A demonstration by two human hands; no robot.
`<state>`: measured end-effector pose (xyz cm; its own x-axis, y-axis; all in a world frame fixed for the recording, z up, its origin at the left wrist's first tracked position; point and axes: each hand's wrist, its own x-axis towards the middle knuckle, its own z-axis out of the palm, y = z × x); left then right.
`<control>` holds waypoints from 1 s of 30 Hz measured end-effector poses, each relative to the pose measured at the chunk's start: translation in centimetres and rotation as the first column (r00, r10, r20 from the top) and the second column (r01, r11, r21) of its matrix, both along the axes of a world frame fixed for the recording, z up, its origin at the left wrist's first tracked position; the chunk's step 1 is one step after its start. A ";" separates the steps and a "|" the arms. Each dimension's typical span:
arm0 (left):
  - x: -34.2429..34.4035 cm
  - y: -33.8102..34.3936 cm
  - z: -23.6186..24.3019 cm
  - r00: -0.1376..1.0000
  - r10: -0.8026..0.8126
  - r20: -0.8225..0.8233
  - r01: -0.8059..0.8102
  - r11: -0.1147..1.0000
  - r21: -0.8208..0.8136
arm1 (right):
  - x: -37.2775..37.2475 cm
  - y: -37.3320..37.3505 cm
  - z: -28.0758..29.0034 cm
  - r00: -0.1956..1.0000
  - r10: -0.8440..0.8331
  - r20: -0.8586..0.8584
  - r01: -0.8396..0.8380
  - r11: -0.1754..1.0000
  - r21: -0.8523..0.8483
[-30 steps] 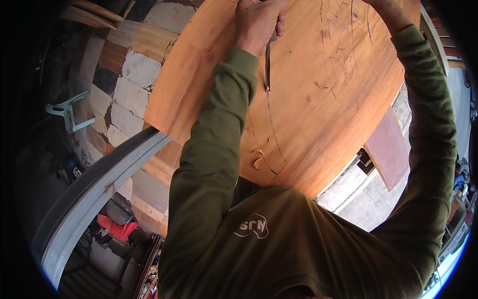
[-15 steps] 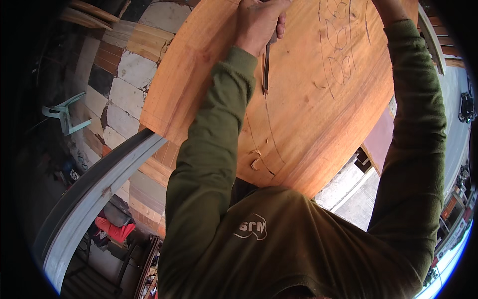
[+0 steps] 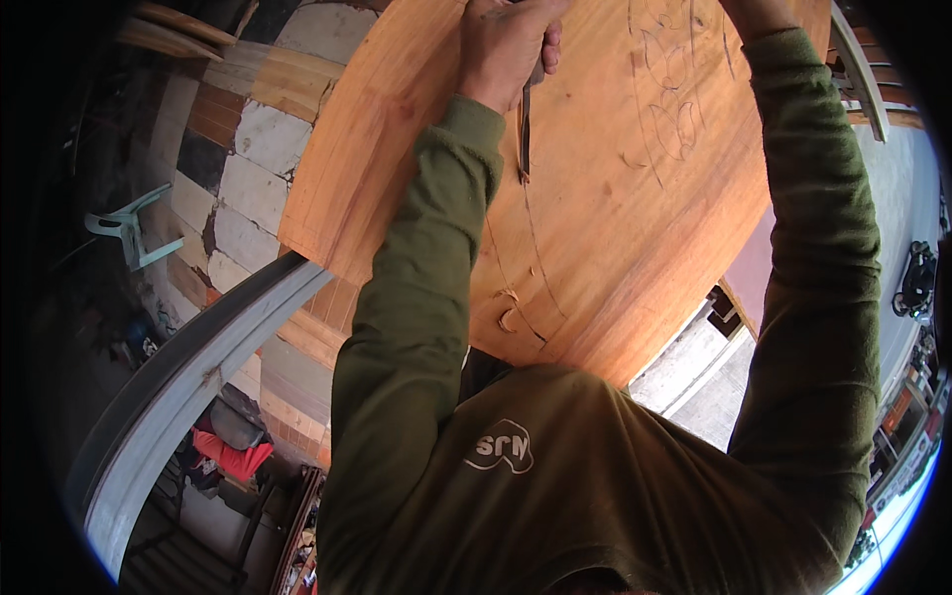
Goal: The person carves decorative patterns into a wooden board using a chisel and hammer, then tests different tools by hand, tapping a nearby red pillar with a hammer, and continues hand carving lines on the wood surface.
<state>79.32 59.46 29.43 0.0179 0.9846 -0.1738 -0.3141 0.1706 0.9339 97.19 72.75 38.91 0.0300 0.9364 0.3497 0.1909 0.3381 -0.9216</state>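
My left hand (image 3: 506,55) is closed on a long, narrow dark carving tool (image 3: 526,139), whose tip rests on a pencilled line of the orange-brown wooden board (image 3: 377,149). Near the board's top right, my right hand (image 3: 754,12) is cut off by the frame edge, so its fingers are hidden. A pencilled pattern of leaf-like curves (image 3: 664,94) runs down the board between my hands. Small curled wood shavings (image 3: 509,317) lie lower on it, close to my body.
A grey beam (image 3: 198,387) reaches out from under the board's left corner. At left are a pale plastic chair (image 3: 134,226) on patchy tiles and some planks (image 3: 178,35); red cloth (image 3: 233,456) lies below. A pinkish panel (image 3: 746,268) and a dark motorcycle (image 3: 914,278) are at right.
My right arm has shifted steadily left and slightly up. My left hand has moved a little left with the tool. The motorcycle has appeared at the right and moved down the picture.
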 end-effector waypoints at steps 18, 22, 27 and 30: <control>0.3 -0.6 1.1 0.996 -0.046 -0.079 0.039 0.995 -0.093 | 2.1 -1.2 -0.9 0.506 0.791 0.343 -0.693 0.610 -0.385; -0.2 -0.7 0.6 0.999 -0.028 -0.038 0.026 0.998 -0.053 | 0.7 -0.9 1.2 0.936 0.293 0.195 -0.268 0.952 -0.146; -0.3 -0.7 0.6 1.000 -0.011 0.027 0.013 0.999 -0.050 | -1.1 -3.2 -2.3 0.829 0.558 -0.026 -0.546 0.801 -0.245; 0.4 -1.0 0.9 0.999 -0.044 0.006 0.045 0.999 -0.024 | 2.1 -1.7 -0.9 0.500 0.775 0.386 -0.669 0.629 -0.396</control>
<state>79.68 58.42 30.32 0.0625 0.9783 -0.1976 -0.3104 0.2072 0.9277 99.27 71.02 38.00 -0.8038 0.5911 -0.0676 0.3758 0.4164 -0.8279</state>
